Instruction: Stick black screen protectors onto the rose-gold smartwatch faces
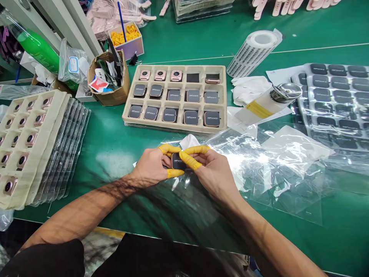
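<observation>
Between both hands, near the middle of the view, is a watch (177, 161) with a dark, lettered face. My left hand (152, 163) grips its left side, with yellow covers on the thumb and a finger. On its right side, my right hand (210, 162) pinches the watch, also with yellow finger covers. A white cloth or paper (188, 141) lies just beyond the fingers. Farther back sits a beige tray (175, 126) of compartments, with several dark-faced watches and, in its back row, pink-framed ones.
Stacked trays (62, 148) stand at the left. Behind them are a cardboard box (121, 86) and a box of yellow finger covers (134, 50). Clear plastic sheets (288, 173), a dispenser bottle (256, 107), a label roll (249, 55) and sheets of dark pieces (340, 96) lie right.
</observation>
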`<state>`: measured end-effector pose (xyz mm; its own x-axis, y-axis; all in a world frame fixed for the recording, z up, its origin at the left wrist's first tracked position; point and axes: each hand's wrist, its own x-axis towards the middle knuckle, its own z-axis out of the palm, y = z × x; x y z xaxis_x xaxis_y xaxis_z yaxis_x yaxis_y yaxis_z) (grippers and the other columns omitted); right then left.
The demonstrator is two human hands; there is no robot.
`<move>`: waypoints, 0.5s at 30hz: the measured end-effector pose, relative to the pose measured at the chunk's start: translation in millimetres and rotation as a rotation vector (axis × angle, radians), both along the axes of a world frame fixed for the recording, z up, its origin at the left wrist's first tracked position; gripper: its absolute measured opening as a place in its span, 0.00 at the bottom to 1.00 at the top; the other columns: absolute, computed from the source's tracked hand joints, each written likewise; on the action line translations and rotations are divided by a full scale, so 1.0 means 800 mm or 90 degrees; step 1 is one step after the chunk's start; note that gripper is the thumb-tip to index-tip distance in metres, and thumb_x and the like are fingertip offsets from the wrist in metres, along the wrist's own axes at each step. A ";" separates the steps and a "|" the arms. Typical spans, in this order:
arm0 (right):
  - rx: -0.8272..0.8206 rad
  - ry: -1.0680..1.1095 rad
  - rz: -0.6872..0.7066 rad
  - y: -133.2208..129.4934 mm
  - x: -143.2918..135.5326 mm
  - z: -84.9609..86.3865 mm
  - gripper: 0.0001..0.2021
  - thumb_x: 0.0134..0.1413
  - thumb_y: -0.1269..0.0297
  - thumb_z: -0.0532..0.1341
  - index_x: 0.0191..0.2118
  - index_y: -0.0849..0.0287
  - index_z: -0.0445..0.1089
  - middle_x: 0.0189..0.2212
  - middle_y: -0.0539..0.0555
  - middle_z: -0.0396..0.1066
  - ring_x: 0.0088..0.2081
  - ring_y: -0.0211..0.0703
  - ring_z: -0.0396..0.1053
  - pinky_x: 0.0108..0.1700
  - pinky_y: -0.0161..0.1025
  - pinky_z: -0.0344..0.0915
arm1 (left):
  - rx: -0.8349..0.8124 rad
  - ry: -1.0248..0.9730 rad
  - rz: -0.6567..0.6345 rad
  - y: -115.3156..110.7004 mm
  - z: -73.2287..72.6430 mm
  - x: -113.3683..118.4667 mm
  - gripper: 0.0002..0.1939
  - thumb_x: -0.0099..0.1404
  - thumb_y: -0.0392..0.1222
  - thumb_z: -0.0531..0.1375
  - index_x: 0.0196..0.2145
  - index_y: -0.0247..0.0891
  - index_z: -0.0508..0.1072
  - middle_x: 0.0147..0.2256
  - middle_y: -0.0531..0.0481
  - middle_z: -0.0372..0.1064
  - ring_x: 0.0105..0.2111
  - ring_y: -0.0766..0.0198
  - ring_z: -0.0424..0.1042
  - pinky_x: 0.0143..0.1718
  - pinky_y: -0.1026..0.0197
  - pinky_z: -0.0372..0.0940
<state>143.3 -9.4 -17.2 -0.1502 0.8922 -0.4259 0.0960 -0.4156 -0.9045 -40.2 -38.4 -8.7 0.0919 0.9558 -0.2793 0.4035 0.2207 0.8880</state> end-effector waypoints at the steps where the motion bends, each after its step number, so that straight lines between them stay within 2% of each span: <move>1: 0.006 0.000 -0.001 0.000 0.001 -0.001 0.26 0.35 0.46 0.79 0.38 0.56 0.77 0.34 0.51 0.77 0.33 0.41 0.75 0.38 0.38 0.75 | -0.003 -0.004 0.005 0.000 0.000 0.000 0.28 0.50 0.42 0.75 0.50 0.38 0.80 0.25 0.55 0.77 0.29 0.60 0.79 0.34 0.61 0.70; 5: 0.036 0.013 0.011 0.000 0.004 -0.007 0.30 0.35 0.51 0.79 0.47 0.51 0.75 0.45 0.50 0.74 0.31 0.36 0.74 0.32 0.36 0.74 | -0.009 -0.038 0.002 0.003 0.001 -0.002 0.32 0.47 0.45 0.77 0.51 0.36 0.80 0.25 0.54 0.75 0.29 0.61 0.77 0.36 0.60 0.72; 8: 0.054 0.006 0.035 -0.002 0.003 -0.012 0.25 0.43 0.50 0.75 0.46 0.52 0.73 0.44 0.51 0.74 0.31 0.38 0.75 0.32 0.37 0.74 | -0.021 -0.085 0.004 0.003 0.004 -0.001 0.34 0.44 0.46 0.79 0.49 0.35 0.80 0.26 0.53 0.75 0.28 0.63 0.75 0.36 0.61 0.72; 10: 0.103 -0.014 0.034 -0.005 0.002 -0.014 0.19 0.54 0.47 0.69 0.45 0.53 0.72 0.43 0.52 0.75 0.31 0.40 0.76 0.34 0.40 0.75 | -0.034 -0.139 0.071 0.001 0.007 0.001 0.29 0.46 0.48 0.79 0.44 0.35 0.79 0.28 0.51 0.76 0.27 0.64 0.75 0.34 0.61 0.73; 12: 0.222 -0.072 0.040 -0.008 0.001 -0.014 0.15 0.63 0.48 0.62 0.47 0.53 0.73 0.42 0.53 0.75 0.31 0.40 0.75 0.36 0.41 0.74 | -0.025 -0.215 0.184 0.001 0.012 0.000 0.27 0.46 0.52 0.79 0.38 0.35 0.77 0.30 0.50 0.77 0.27 0.64 0.76 0.33 0.60 0.75; 13: 0.299 -0.120 0.060 -0.010 0.000 -0.014 0.14 0.66 0.50 0.60 0.48 0.53 0.74 0.41 0.53 0.75 0.31 0.40 0.74 0.37 0.40 0.72 | -0.003 -0.251 0.243 0.003 0.015 -0.003 0.28 0.46 0.55 0.79 0.36 0.35 0.76 0.31 0.50 0.77 0.27 0.63 0.76 0.33 0.58 0.76; 15: 0.448 -0.240 0.164 -0.012 -0.002 -0.014 0.13 0.69 0.53 0.59 0.48 0.53 0.76 0.40 0.54 0.75 0.32 0.40 0.72 0.35 0.39 0.67 | 0.059 -0.281 0.319 0.021 0.025 -0.011 0.30 0.48 0.61 0.78 0.35 0.36 0.74 0.29 0.52 0.76 0.25 0.64 0.75 0.32 0.57 0.77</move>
<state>141.9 -19.0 -28.7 -0.3447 0.9259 0.1546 0.4591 0.3099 -0.8326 -49.4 -21.4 11.3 -0.2823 0.9306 -0.2329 -0.1330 0.2024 0.9702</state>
